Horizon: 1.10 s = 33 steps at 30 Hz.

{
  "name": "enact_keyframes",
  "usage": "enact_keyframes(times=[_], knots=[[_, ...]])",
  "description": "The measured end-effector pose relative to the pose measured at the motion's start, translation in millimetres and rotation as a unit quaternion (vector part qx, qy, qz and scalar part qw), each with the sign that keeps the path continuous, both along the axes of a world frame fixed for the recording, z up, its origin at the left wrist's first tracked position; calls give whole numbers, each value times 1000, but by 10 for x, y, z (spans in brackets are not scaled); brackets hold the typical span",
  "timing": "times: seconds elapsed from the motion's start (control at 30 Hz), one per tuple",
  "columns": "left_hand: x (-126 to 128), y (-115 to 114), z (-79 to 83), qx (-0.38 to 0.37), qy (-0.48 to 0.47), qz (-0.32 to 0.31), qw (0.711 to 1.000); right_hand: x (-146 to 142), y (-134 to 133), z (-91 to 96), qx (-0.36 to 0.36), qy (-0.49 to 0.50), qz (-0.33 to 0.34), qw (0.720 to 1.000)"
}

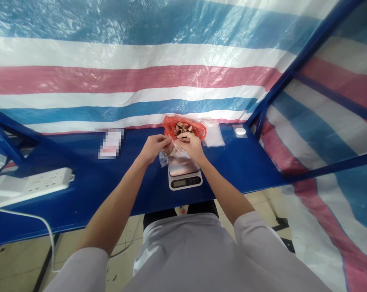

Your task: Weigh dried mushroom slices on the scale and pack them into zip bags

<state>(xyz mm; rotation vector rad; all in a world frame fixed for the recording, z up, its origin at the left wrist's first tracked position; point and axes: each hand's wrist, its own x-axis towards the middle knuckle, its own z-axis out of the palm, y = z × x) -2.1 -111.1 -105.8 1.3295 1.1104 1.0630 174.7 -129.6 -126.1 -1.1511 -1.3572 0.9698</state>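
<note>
Between my hands is a clear plastic bag [164,158] with some brownish pieces inside, held above a digital kitchen scale [186,178]. My left hand [154,148] pinches the bag's upper edge with thumb and forefinger. On the bag's other side, my right hand [192,147] has its fingers closed at the edge; its fingertips are partly hidden. Just behind the hands stands an open red plastic bag [170,123] full of brown, curved dried pieces [183,127]. The scale's metal plate is partly covered by the bag and my right hand.
Right of the red bag lies a stack of clear plastic bags [214,135], then a small packet with a white oval item [240,131]. A blurred-out paper [111,143] and a white power strip [34,184] are on the blue table [232,170] at left. Striped sheeting hangs behind.
</note>
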Motion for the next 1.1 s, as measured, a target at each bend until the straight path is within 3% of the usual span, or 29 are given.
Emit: enact_keyframes(times=[0.4,0.6,0.73,0.97,1.1], knots=[[-144,28,-27,-2,35,-3,999,-98,4,-78,8,-11,-56,998],[-118,11,47,13,85,3,996,-16,57,-8,42,-91,35,994],[-90,7,92,35,140,0,990,34,133,10,36,-89,95,991],[-38,35,94,24,201,-2,979,55,192,-18,35,-95,107,989],[-64,33,112,30,254,4,967,77,169,38,16,-129,73,989]])
